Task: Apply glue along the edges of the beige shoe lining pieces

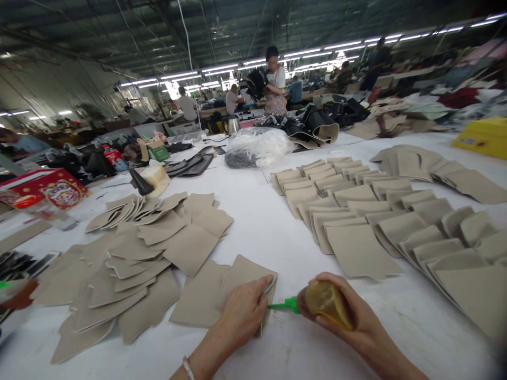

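My right hand (348,311) is wrapped around a squeeze bottle (327,303) of amber liquid, tilted nearly flat. Its thin green nozzle (283,304) points left and reaches the edge of a beige leather-like piece (243,274). My left hand (247,306) grips that piece near its right edge, index finger stretched along the top; the thumb is mostly hidden. Under it lies another beige piece (198,295). To the left spreads a loose pile of similar pieces (127,279). Overlapping rows of beige pieces (356,243) cover the table's right side.
Farther back on the white table (245,211) sit a plastic-wrapped bundle (257,148), black boot-like parts (317,124) and a yellow box (481,138). A red box (47,187) and a clear container (51,214) stand left. A person (275,84) holds black items beyond the table.
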Available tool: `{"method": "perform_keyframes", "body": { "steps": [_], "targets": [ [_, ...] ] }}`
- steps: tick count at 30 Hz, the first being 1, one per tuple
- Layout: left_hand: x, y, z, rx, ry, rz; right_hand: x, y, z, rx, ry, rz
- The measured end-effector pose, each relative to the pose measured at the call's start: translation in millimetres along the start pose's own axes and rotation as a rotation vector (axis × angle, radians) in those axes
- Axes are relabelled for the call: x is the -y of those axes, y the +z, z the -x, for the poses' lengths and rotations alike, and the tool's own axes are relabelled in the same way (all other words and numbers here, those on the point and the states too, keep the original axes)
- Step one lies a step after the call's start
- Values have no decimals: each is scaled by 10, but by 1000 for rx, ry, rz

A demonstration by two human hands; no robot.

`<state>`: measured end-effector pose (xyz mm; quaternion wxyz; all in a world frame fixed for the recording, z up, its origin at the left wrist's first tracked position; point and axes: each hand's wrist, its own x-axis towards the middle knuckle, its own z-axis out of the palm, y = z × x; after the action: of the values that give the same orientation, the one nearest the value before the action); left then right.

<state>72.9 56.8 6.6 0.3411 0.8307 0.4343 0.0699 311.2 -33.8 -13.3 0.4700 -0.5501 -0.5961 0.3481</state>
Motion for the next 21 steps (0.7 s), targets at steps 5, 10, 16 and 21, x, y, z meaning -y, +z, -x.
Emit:
{"method": "perform_keyframes", "body": {
  "steps": [5, 10, 16, 21],
  "targets": [
    [20, -2, -6, 2, -1, 29, -52, -28, -149, -176, -34, 81],
    [24, -15, -8, -2, -6, 49, -42, 11, -13, -159, -26, 74],
    [7, -3, 5, 6, -36, 13, 112, 192, 245, -63, 89, -49],
    [-20, -9, 28, -11, -42, 10, 223, 302, 344, -182, 183, -125]
  ]
}}
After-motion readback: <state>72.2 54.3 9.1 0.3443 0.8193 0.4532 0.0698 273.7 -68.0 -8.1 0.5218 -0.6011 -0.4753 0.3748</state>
